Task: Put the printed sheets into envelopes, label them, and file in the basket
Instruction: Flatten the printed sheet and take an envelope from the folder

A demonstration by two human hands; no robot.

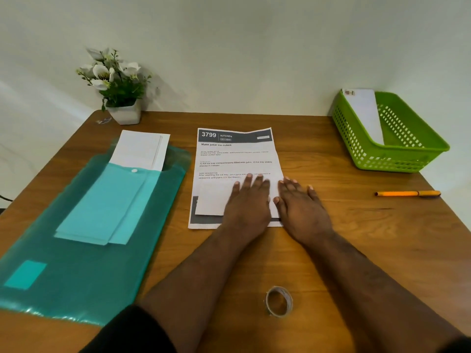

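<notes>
Printed sheet (235, 159) lies flat mid-table (356, 238), bottom part folded up over itself. Left hand (248, 200) flat on the fold, fingers straight, pressing. Right hand (299, 202) flat too, fingers spread, on sheet's right edge and partly on table. Left of sheet: teal folder (63, 263) w/ white envelopes (141, 149) sticking out. Right of sheet: orange pen (407, 193); far right, green basket (407, 159) w/ one envelope (364, 110) inside. Tape roll (279, 300) nearer than sheet, between forearms.

A small white pot of white flowers with green leaves (116, 84) stands at the far left corner of the brown wooden table (356, 238), against the pale wall (242, 47). A tiny scrap (104, 120) lies just beside the pot.
</notes>
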